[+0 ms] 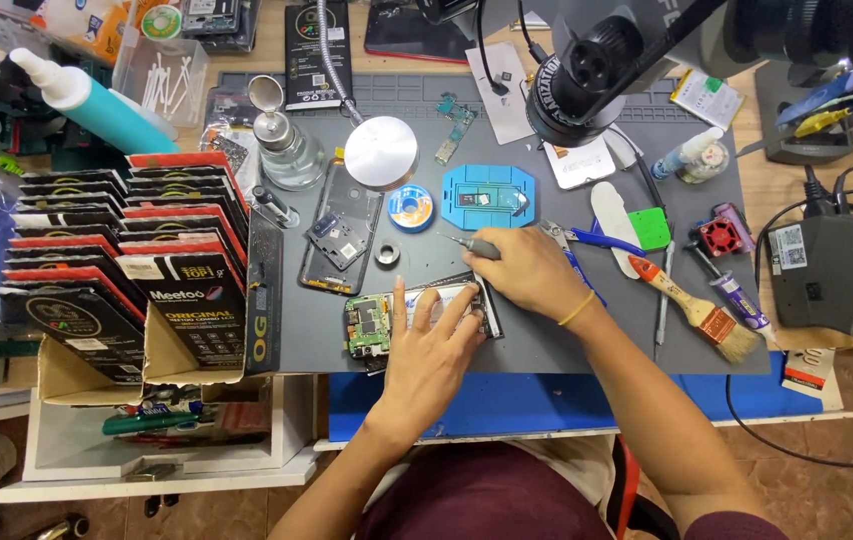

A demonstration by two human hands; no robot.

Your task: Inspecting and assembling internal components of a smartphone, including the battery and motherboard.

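Seen from above, a person's left hand [426, 350] lies flat, fingers spread, pressing down an opened smartphone [416, 318] near the front edge of a grey work mat [546, 345] on the table. The phone's long axis runs nearly left to right, tilted slightly up toward the right, its green circuit board [366, 327] at the left end. The right hand [529, 272] has its grip pinched around a grey-handled precision tool [476, 247], tip pointing left (away from the phone). A slip could likely gouge the bare board; lifting the flat hand might let the phone skid.
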